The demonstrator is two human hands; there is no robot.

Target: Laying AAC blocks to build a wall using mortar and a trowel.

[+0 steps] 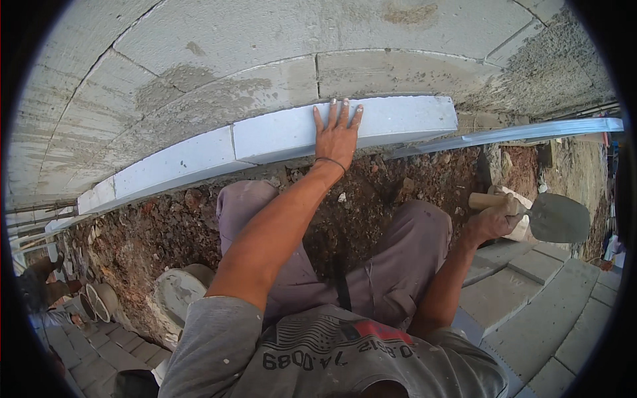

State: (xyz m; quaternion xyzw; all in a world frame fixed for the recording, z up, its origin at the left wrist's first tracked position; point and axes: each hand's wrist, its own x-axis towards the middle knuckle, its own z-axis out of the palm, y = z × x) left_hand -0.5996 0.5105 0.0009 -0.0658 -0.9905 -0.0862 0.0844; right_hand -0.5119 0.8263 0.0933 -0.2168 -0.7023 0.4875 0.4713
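My left hand (pixel 337 136) lies with fingers spread on top of a pale aerated concrete block (pixel 408 119). That block sits at the end of a low row, butted against another pale block (pixel 176 166), along the foot of a wall. Off to the right, my right hand (pixel 494 220) is closed round the wooden handle of a trowel (pixel 561 217). Its broad grey blade points right, clear of the blocks. Behind the right hand is a whitish object, partly hidden, whose kind I cannot make out.
A grey block wall (pixel 265 86) with mortar smears rises beyond the row. A long light blue bar (pixel 531 134) extends right from the block. Rough brown soil (pixel 371 179) lies below. A mortar-crusted bucket (pixel 179 295) stands left; stacked grey blocks (pixel 544 305) lie at lower right.
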